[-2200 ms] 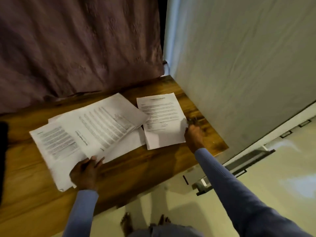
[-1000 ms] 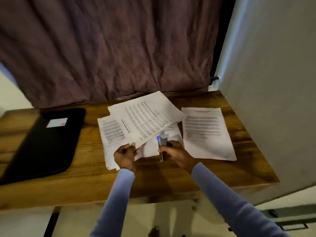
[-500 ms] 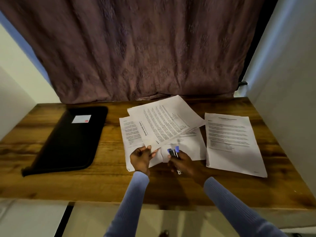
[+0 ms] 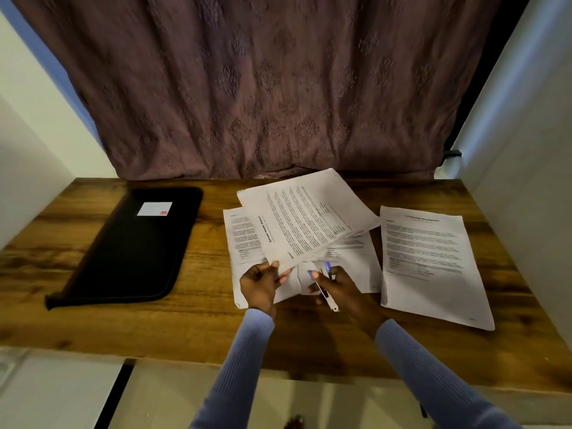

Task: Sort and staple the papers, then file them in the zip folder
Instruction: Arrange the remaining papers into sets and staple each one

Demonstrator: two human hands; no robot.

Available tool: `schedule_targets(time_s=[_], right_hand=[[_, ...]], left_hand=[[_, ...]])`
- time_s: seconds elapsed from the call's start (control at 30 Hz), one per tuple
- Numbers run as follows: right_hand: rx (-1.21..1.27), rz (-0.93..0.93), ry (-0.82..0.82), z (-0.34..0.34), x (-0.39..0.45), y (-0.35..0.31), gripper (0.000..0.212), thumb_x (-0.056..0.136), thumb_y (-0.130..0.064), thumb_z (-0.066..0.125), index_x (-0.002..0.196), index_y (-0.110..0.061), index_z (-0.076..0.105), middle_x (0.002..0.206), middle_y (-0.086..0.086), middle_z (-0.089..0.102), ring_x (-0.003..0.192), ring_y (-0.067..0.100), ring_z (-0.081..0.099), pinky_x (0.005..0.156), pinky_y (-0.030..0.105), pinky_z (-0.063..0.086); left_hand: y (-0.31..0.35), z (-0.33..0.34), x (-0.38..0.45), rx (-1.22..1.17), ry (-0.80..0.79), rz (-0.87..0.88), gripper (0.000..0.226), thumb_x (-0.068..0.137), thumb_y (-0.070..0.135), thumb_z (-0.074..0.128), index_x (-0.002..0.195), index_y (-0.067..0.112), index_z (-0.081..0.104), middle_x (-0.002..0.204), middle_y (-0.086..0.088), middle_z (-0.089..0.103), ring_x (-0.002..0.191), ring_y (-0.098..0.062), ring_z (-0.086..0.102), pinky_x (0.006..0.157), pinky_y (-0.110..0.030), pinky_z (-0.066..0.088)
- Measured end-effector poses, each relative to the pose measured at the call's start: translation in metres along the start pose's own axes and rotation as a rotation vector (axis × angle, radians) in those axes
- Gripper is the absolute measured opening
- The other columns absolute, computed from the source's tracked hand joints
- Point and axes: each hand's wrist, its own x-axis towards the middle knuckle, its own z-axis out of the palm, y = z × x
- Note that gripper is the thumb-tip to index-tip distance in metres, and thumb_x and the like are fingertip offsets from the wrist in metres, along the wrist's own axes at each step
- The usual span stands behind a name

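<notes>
My left hand [image 4: 259, 284] pinches the near corner of a lifted set of printed pages [image 4: 306, 218], tilted up over other sheets [image 4: 240, 239] lying flat on the wooden desk [image 4: 198, 323]. My right hand [image 4: 339, 287] grips a small blue and silver stapler [image 4: 325, 284], its jaws pointing at that same corner. A separate printed sheet [image 4: 430, 261] lies flat to the right. The black zip folder [image 4: 130, 246] with a white label lies shut at the desk's left.
A purple curtain [image 4: 263, 88] hangs behind the desk. White walls [image 4: 526, 150] close in on the left and the right. The desk's front edge runs just below my forearms, with pale floor beneath.
My right hand picked up the stapler from the desk's right side and brought it to the pages' corner. The view swung left, bringing the folder into sight. My left hand kept the pages lifted.
</notes>
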Motion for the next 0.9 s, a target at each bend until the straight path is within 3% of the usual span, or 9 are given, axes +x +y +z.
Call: schedule_targets(time_s=[0.1, 0.2, 0.27, 0.33, 0.4, 0.47, 0.57, 0.7, 0.9], right_hand=[[0.005, 0.028, -0.009, 0.005, 0.0, -0.001, 0.037, 0.093, -0.043, 0.047, 0.103, -0.009, 0.056, 0.065, -0.001, 0.067, 0.052, 0.01, 0.054, 0.049, 0.017, 0.043], [0.14, 0.149, -0.029, 0.012, -0.002, -0.007, 0.054, 0.097, -0.05, 0.027, 0.092, -0.012, 0.064, 0.071, 0.003, 0.063, 0.058, 0.012, 0.055, 0.052, 0.02, 0.043], [0.184, 0.166, -0.031, 0.018, -0.001, -0.006, 0.05, 0.093, -0.051, 0.039, 0.094, -0.01, 0.066, 0.075, 0.004, 0.064, 0.06, 0.013, 0.056, 0.053, 0.023, 0.045], [0.222, 0.156, 0.009, 0.022, -0.002, -0.003, 0.043, 0.077, -0.05, 0.067, 0.094, -0.01, 0.069, 0.08, 0.005, 0.07, 0.067, 0.016, 0.063, 0.058, 0.026, 0.051], [0.269, 0.152, 0.053, 0.027, -0.002, 0.002, 0.035, 0.064, -0.04, 0.082, 0.085, -0.013, 0.072, 0.07, 0.001, 0.071, 0.066, 0.016, 0.068, 0.06, 0.027, 0.055], [0.327, 0.131, 0.106, 0.032, -0.003, 0.003, 0.025, 0.066, -0.029, 0.083, 0.08, -0.012, 0.071, 0.055, -0.003, 0.065, 0.054, 0.013, 0.064, 0.053, 0.024, 0.052], [0.39, 0.141, 0.141, 0.039, 0.001, 0.006, 0.035, 0.058, -0.027, 0.087, 0.085, -0.011, 0.073, 0.077, 0.005, 0.072, 0.076, 0.025, 0.069, 0.078, 0.041, 0.056], [0.411, 0.169, 0.233, 0.043, 0.005, 0.011, 0.041, 0.056, -0.026, 0.087, 0.092, -0.012, 0.072, 0.088, 0.008, 0.073, 0.085, 0.028, 0.069, 0.08, 0.042, 0.056], [0.434, 0.196, 0.251, 0.045, 0.002, 0.015, 0.038, 0.056, -0.021, 0.087, 0.089, -0.01, 0.072, 0.085, 0.009, 0.074, 0.085, 0.029, 0.069, 0.08, 0.045, 0.056]], left_hand=[[-0.001, 0.0, -0.001, 0.022, 0.011, -0.014, 0.014, 0.082, -0.004, 0.064, 0.078, 0.01, 0.061, 0.118, -0.014, 0.063, 0.098, -0.036, 0.064, 0.052, -0.023, 0.056], [-0.001, 0.002, -0.006, 0.05, 0.056, -0.024, 0.017, 0.081, -0.003, 0.065, 0.075, 0.012, 0.061, 0.106, -0.011, 0.065, 0.095, -0.035, 0.064, 0.06, -0.028, 0.057], [-0.001, 0.003, -0.009, 0.074, 0.083, -0.034, 0.019, 0.081, -0.001, 0.066, 0.073, 0.016, 0.061, 0.102, -0.01, 0.066, 0.093, -0.033, 0.064, 0.067, -0.033, 0.056], [-0.002, 0.004, -0.011, 0.072, 0.097, -0.071, 0.02, 0.082, 0.001, 0.067, 0.073, 0.019, 0.061, 0.1, -0.01, 0.066, 0.089, -0.031, 0.063, 0.073, -0.036, 0.054], [-0.003, 0.004, -0.012, 0.055, 0.113, -0.115, 0.02, 0.082, 0.001, 0.066, 0.074, 0.019, 0.061, 0.098, -0.01, 0.066, 0.088, -0.029, 0.062, 0.074, -0.036, 0.053], [-0.004, 0.002, -0.013, 0.028, 0.115, -0.146, 0.019, 0.081, 0.001, 0.066, 0.075, 0.018, 0.062, 0.098, -0.01, 0.066, 0.089, -0.03, 0.063, 0.067, -0.033, 0.053], [-0.006, 0.0, -0.016, -0.01, 0.1, -0.178, 0.015, 0.081, -0.001, 0.066, 0.083, 0.013, 0.063, 0.099, -0.009, 0.068, 0.089, -0.028, 0.066, 0.058, -0.028, 0.054], [-0.008, 0.0, -0.017, -0.029, 0.086, -0.202, 0.023, 0.08, -0.003, 0.067, 0.102, 0.0, 0.062, 0.106, -0.016, 0.068, 0.09, -0.029, 0.067, 0.05, -0.022, 0.055], [-0.011, -0.003, -0.022, -0.049, 0.081, -0.214, 0.015, 0.081, -0.005, 0.064, 0.085, 0.009, 0.06, 0.097, -0.012, 0.066, 0.08, -0.026, 0.066, 0.051, -0.023, 0.057]])
